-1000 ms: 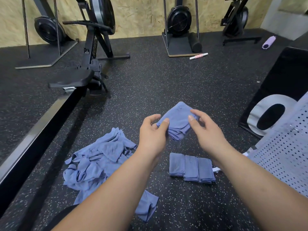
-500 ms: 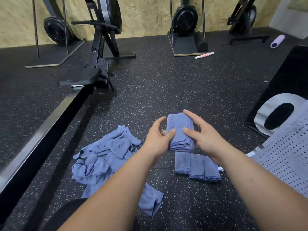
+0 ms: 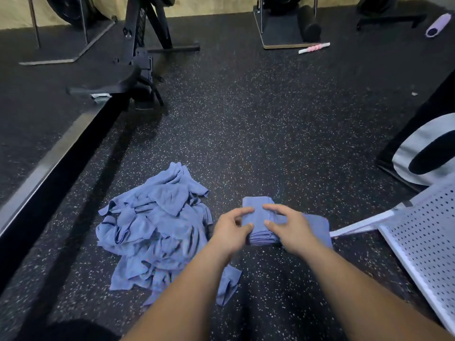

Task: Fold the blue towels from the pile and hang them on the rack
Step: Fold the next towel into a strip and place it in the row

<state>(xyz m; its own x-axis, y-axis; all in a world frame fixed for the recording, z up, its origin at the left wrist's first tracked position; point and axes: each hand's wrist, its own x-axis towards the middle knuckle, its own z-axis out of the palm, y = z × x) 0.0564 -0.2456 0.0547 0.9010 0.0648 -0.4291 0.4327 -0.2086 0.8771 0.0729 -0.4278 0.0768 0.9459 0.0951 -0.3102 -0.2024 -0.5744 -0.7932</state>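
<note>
Holding the folded towel (image 3: 258, 216) from both sides, the two hands are low over the floor (image 3: 246, 131), forearms stretched forward & nearly parallel. The left hand (image 3: 230, 231) is palm-down w/ fingers bent. Its thumb & fingertips pinch the left edge of the towel. The right hand (image 3: 294, 228) is also palm-down, fingers curled on top of the towel & thumb at its near side, so both hands grip it. The towel is a small thick rectangle of soft, matte blue-grey cloth, w/ several layers visible at the near edge. If it touches the floor I cannot tell.

Under & right of the right hand lies a row of folded towels (image 3: 318, 225), same cloth, flat, mostly hidden by the hand. Just left of the left hand is the pile (image 3: 157, 225) of unfolded towels, crumpled w/ many wrinkles. Right of the right hand, apart from it, is the rack (image 3: 423, 232): a white sheet w/ regular round holes & a white bar pointing toward the folded row. The floor is black rubber w/ light speckles. Far left of the left hand runs a long black rail (image 3: 56, 153), smooth & a bit shiny.
</note>
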